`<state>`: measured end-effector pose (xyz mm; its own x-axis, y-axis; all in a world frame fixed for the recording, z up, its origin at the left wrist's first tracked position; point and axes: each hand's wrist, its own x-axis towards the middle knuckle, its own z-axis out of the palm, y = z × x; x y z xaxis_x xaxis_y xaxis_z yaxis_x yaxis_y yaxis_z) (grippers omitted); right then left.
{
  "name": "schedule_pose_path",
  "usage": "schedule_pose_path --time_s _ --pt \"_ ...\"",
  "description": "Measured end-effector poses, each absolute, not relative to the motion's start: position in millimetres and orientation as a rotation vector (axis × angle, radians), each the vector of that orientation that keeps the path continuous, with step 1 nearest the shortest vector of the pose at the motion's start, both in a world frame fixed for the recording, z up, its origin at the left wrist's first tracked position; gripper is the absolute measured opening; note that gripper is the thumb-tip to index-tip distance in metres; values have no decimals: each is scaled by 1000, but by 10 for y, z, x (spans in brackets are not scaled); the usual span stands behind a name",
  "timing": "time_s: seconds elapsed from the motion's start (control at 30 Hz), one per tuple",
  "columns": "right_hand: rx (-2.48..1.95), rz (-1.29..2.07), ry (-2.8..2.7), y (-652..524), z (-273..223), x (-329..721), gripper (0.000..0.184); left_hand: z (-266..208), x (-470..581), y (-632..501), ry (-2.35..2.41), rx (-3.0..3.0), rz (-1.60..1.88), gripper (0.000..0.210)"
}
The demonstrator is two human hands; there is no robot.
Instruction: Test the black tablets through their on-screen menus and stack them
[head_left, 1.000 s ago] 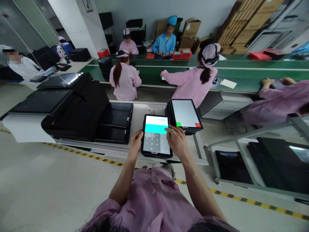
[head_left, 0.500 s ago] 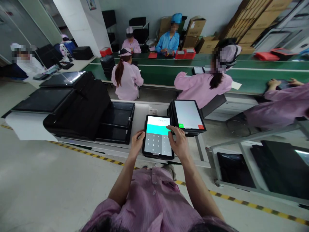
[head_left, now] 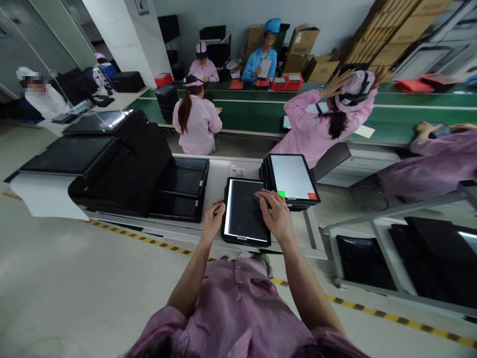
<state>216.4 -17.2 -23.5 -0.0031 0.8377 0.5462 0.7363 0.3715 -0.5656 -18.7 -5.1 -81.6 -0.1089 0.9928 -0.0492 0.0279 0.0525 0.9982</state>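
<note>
Find slim black rectangular tablet (head_left: 244,216) flat at the near side of the long white bench (head_left: 216,186), between both hands, apparently atop another black slab; see bare left hand (head_left: 213,219) at its left edge, with partly curled fingers, cannot tell whether gripping or merely resting there; see bare right hand (head_left: 276,211) over its right side, with loosely spread fingers near the screen, holding nothing visible, cannot tell contact; read left hand as a likely brace against sliding, leaving the right free for the screen; judge the almost square-on placing as handy for reading and reaching; note just to the right a neat stack of black tablets (head_left: 290,176), topped by a lit pale screen with green and red blocks, probably piled to save room; to the left, glossy black tablets (head_left: 182,179), perhaps kept apart as a separate group; compared with half a second ago, miss the keypad and turquoise band, now see mostly black with a white strip down the left; see flatter right fingers, no longer one extended; beyond, see pink-sleeved co-worker (head_left: 316,132) now with both hands up at the head; see blue-clad co-worker (head_left: 250,67) now with pale flat panel (head_left: 265,68) raised.
</note>
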Motion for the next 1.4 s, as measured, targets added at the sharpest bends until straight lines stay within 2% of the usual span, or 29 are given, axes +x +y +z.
schedule_pose_path --time_s 0.47,0.77,0.93,1.17,1.4 --pt "-1463 208 -1784 -210 -241 2235 42 -844 -189 -50 1319 1149 1232 37" --pt "-1415 198 -1864 -111 -227 2213 38 -828 -194 -51 1322 1147 1225 37" --pt "-1475 234 -1653 -258 -228 2218 41 -822 -189 -50 1331 1113 1212 36" --pt "-1510 325 -1375 -436 -520 2267 44 -768 -184 -70 1317 1130 1218 36" --pt "-1517 404 -1401 -557 -473 2247 44 -831 -185 -54 1310 1165 1230 36"
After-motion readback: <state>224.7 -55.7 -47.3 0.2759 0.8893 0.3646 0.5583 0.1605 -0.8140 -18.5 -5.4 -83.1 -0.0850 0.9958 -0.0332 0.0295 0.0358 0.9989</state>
